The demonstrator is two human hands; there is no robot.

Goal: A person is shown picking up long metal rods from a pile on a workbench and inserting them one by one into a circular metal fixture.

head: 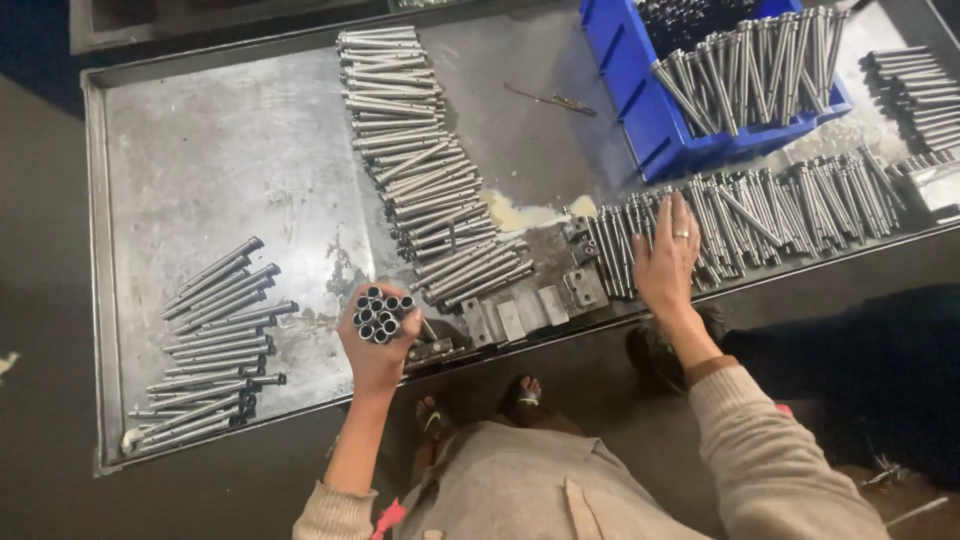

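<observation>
My left hand (372, 350) grips a bundle of short metal tubes (380, 313), held upright so their open ends face the camera, near the front edge of the metal tray table (200, 150). My right hand (665, 262), a ring on one finger, rests fingers spread on a long row of metal rods (780, 205) lying along the front right of the table.
A pile of dark-tipped rods (215, 345) lies at the front left. A long band of rods (415, 165) runs down the middle. A blue bin (640, 100) with rods stands at the back right. Small metal blocks (525, 315) sit along the front edge. Sandalled feet (480, 405) show below.
</observation>
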